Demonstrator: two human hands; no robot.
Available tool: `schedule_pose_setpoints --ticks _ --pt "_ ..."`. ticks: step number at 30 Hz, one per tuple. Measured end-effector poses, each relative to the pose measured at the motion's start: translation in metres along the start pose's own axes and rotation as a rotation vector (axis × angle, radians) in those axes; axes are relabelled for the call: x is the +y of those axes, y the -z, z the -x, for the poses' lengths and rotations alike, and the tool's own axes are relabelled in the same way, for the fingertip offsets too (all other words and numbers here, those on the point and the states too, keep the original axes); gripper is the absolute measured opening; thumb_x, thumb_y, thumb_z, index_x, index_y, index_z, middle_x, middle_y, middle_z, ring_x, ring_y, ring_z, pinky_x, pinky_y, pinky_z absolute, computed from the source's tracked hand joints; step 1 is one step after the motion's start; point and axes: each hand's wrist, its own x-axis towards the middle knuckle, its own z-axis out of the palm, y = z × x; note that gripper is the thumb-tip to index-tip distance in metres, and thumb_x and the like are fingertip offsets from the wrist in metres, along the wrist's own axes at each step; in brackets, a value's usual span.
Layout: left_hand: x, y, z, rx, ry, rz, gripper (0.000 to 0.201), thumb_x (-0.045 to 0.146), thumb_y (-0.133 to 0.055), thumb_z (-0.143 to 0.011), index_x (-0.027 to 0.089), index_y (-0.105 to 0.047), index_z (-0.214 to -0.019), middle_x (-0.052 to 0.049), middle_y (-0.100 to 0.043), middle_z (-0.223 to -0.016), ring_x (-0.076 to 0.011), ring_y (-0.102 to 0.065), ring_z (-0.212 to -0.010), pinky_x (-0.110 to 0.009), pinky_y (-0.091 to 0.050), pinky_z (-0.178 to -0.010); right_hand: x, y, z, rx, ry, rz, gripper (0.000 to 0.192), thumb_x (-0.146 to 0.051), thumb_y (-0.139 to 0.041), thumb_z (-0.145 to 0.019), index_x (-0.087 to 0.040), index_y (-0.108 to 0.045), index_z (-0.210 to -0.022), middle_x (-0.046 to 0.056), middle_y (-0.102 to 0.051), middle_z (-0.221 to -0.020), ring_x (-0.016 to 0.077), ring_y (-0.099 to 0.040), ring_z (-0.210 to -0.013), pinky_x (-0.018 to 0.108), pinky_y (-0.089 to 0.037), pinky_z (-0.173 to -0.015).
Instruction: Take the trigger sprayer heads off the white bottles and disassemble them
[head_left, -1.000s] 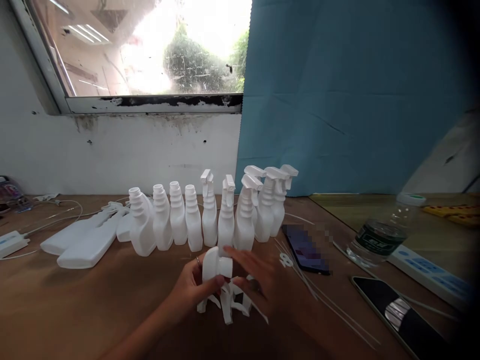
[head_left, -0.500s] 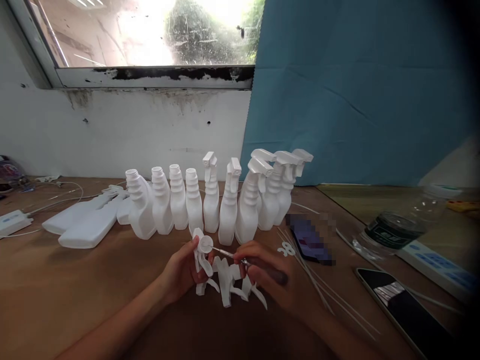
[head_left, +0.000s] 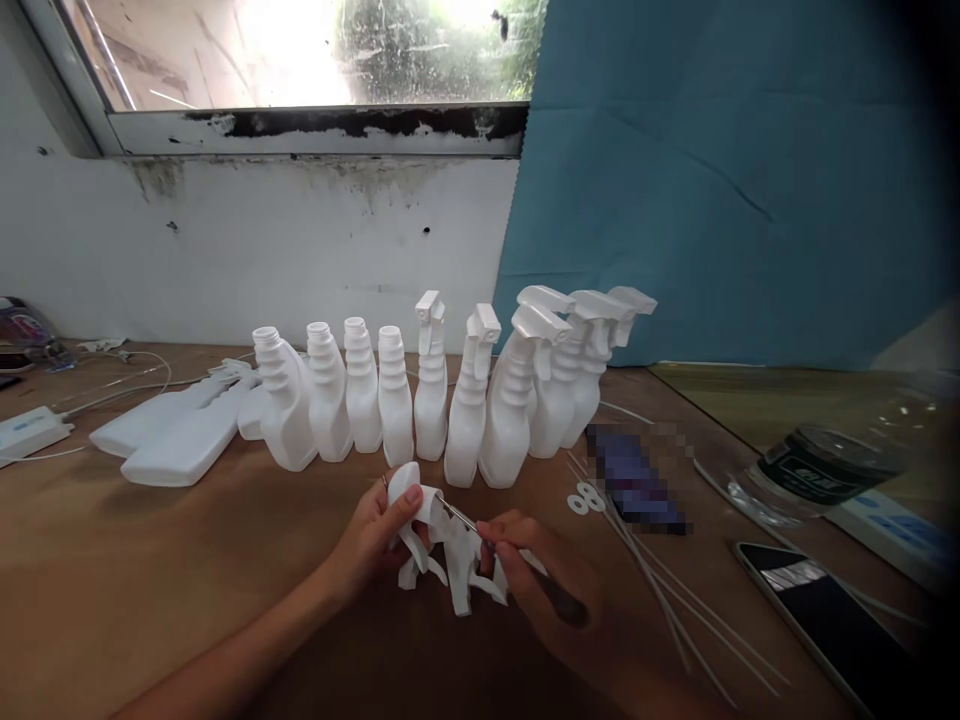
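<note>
My left hand (head_left: pixel 367 540) is closed around a white trigger sprayer head (head_left: pixel 406 488), whose round collar faces right. In my right hand (head_left: pixel 529 560) is a thin metal-shafted hand tool (head_left: pixel 562 600) with a dark handle; its exact kind is unclear. The tool's tip meets the collar's opening, and how deep it reaches is hidden. Below and between my hands lie several loose trigger sprayer heads (head_left: pixel 459 575), partly covered by my fingers. White flat rings (head_left: pixel 587 497) lie to the right, beside thin white tubes (head_left: pixel 660 570).
Behind my hands stand several open white bottles (head_left: pixel 285 420) and several bottles with sprayer heads (head_left: pixel 506 430). White bottles lie flat (head_left: pixel 180 450) at left. To the right are a blurred-out phone-like object (head_left: pixel 634 480), a black phone (head_left: pixel 817 620) and a tilted water bottle (head_left: pixel 814 465).
The held sprayer head has turned, its collar swinging from facing me to facing right. My right hand and the tool have shifted slightly right and down. The whole view has moved a little.
</note>
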Motion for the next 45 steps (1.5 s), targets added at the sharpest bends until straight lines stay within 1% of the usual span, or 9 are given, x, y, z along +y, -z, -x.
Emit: schedule_pose_setpoints --ticks 12,19,24,26,29,32,34,40,45 --pt "0.003 0.007 -0.001 -0.173 0.144 -0.038 0.045 0.058 -0.069 -0.08 0.02 -0.045 -0.08 0.003 -0.057 -0.053 -0.003 -0.035 -0.035 -0.011 -0.016 -0.03 -0.008 0.007 -0.003 -0.045 -0.373 -0.343 0.03 -0.031 -0.043 -0.102 -0.02 -0.055 -0.076 -0.002 -0.06 -0.066 0.011 -0.052 -0.057 0.024 -0.042 -0.057" --pt "0.001 0.008 0.0 -0.206 0.28 -0.005 0.046 0.055 -0.076 -0.074 0.018 -0.052 -0.088 0.0 -0.062 -0.059 -0.007 -0.047 -0.036 -0.012 -0.017 -0.027 -0.006 0.012 -0.006 -0.017 -0.542 -0.639 0.029 -0.035 -0.051 -0.096 -0.018 -0.057 -0.074 -0.002 -0.056 -0.058 0.0107 -0.051 -0.045 0.022 -0.032 -0.042" --pt "0.002 0.01 0.0 -0.179 0.293 0.073 0.048 0.061 -0.071 -0.074 0.018 -0.05 -0.077 0.002 -0.056 -0.048 -0.0038 -0.033 -0.032 -0.013 -0.011 -0.028 -0.002 0.003 -0.004 -0.022 -0.53 -0.862 0.025 -0.038 -0.049 -0.098 -0.018 -0.056 -0.084 0.0 -0.062 -0.067 0.0142 -0.061 -0.049 0.022 -0.037 -0.043" --pt "0.002 0.01 -0.001 -0.178 0.323 0.112 0.052 0.065 -0.071 -0.071 0.018 -0.05 -0.073 0.003 -0.053 -0.044 -0.0029 -0.027 -0.03 -0.015 -0.007 -0.028 -0.002 0.0 -0.003 -0.074 -0.46 -0.837 0.023 -0.035 -0.044 -0.102 -0.02 -0.055 -0.089 0.0 -0.063 -0.071 0.0144 -0.063 -0.055 0.023 -0.041 -0.047" --pt "0.001 0.01 -0.002 -0.188 0.425 0.157 0.056 0.07 -0.068 -0.068 0.016 -0.053 -0.068 0.003 -0.049 -0.043 -0.0015 -0.021 -0.029 -0.017 -0.001 -0.029 -0.002 0.002 -0.003 -0.179 -0.155 -0.468 0.016 -0.028 -0.045 -0.101 -0.022 -0.059 -0.105 0.006 -0.065 -0.096 0.0182 -0.066 -0.086 0.03 -0.053 -0.07" --pt "0.002 0.011 -0.003 -0.184 0.499 0.182 0.058 0.071 -0.064 -0.072 0.014 -0.056 -0.064 0.003 -0.045 -0.044 -0.0007 -0.018 -0.03 -0.019 0.004 -0.032 -0.002 0.006 -0.006 -0.287 0.191 -0.012 0.031 -0.025 -0.048 -0.098 -0.021 -0.054 -0.129 0.015 -0.047 -0.14 0.026 -0.049 -0.127 0.041 -0.047 -0.099" --pt "0.002 0.013 -0.004 -0.178 0.509 0.189 0.059 0.07 -0.064 -0.074 0.012 -0.057 -0.062 0.002 -0.045 -0.045 -0.0008 -0.019 -0.031 -0.02 0.005 -0.034 0.002 0.007 -0.009 -0.305 0.315 0.127 0.037 -0.025 -0.043 -0.099 -0.017 -0.051 -0.134 0.017 -0.037 -0.15 0.0286 -0.04 -0.135 0.046 -0.044 -0.104" --pt "-0.002 0.018 -0.004 -0.18 0.477 0.186 0.054 0.065 -0.063 -0.079 0.012 -0.06 -0.069 0.001 -0.053 -0.049 -0.001 -0.022 -0.03 -0.019 -0.002 -0.033 0.019 0.004 -0.011 -0.259 0.609 0.366 0.035 -0.02 -0.055 -0.093 -0.009 -0.057 -0.126 0.019 -0.055 -0.14 0.0297 -0.049 -0.129 0.047 -0.048 -0.099" --pt "-0.003 0.016 -0.005 -0.188 0.447 0.161 0.052 0.065 -0.062 -0.08 0.014 -0.061 -0.076 0.001 -0.053 -0.049 -0.0035 -0.026 -0.032 -0.019 -0.006 -0.032 0.019 0.002 -0.009 -0.271 0.696 0.476 0.035 -0.011 -0.056 -0.089 -0.005 -0.058 -0.124 0.018 -0.062 -0.131 0.0278 -0.055 -0.124 0.045 -0.05 -0.098"
